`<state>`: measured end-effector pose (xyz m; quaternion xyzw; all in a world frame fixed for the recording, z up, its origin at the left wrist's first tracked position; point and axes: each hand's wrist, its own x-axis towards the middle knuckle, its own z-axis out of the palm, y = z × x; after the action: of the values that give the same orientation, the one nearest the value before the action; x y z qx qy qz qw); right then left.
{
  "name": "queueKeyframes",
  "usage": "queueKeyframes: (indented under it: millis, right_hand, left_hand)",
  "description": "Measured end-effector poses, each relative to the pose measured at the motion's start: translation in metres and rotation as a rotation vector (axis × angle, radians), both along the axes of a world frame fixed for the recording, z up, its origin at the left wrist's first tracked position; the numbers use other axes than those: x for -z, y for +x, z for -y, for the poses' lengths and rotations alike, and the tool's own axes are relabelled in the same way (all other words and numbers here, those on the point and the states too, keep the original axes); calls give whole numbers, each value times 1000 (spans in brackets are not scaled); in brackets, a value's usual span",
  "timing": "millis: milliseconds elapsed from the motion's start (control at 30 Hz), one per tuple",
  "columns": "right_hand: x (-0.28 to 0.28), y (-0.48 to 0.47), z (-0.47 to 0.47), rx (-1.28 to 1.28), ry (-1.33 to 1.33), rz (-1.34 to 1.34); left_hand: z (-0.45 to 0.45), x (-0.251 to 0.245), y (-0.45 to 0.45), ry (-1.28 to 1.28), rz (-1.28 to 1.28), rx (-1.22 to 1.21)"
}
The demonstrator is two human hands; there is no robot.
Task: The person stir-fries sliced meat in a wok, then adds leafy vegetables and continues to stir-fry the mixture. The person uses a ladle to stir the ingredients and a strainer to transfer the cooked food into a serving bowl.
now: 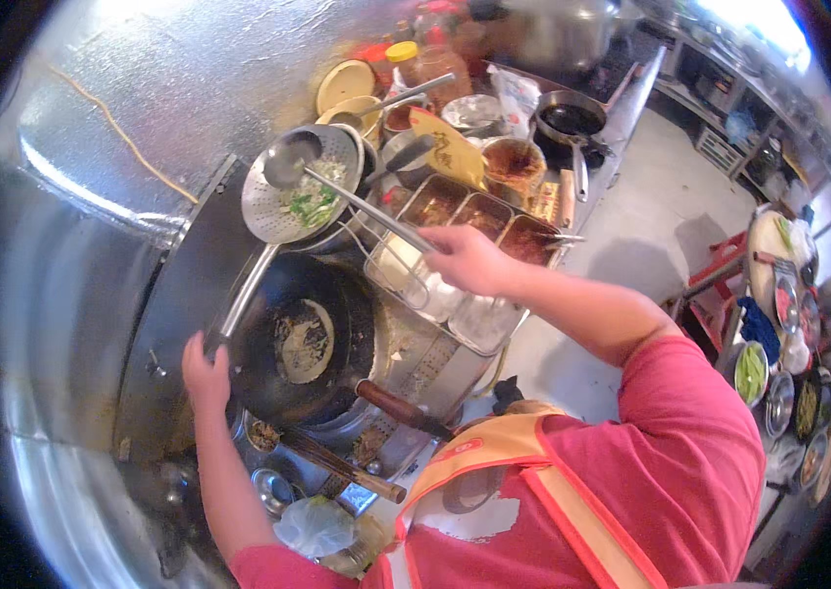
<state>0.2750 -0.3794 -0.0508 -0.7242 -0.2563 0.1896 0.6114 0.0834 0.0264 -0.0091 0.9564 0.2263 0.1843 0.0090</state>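
Observation:
My right hand (pixel 463 259) is closed on the metal handle of a ladle (pixel 296 158), whose bowl is over a perforated metal strainer (pixel 261 199). Chopped green vegetables (pixel 315 205) and small pale pieces lie in the strainer. Its long handle runs down to my left hand (pixel 207 372), which is at the handle's dark end; how firmly the fingers close there is hard to tell. Below the strainer, a dark wok (pixel 342 324) sits on the stove with a pool of pale liquid and bits at its bottom. The wok's wooden handle (pixel 395 401) points towards my body.
Right of the strainer stand a rack of metal seasoning containers (pixel 489 316), a tub of red sauce (pixel 515 163) and a small black pan (pixel 570 118). A bamboo brush (pixel 342 464) lies near the wok's front edge. Bowls of vegetables (pixel 752 372) stand on a table at far right.

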Motion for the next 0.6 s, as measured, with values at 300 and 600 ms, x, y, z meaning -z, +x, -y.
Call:
queueKeyframes:
  millis: [300,600]
  right_hand:
    - [13,-6,46,-77,-36,-28]
    - [-6,6,34,-34,90,-210]
  left_hand:
    - [-12,41,98,-759,-524,-282]
    - [118,111,181,-1933,148,-27]
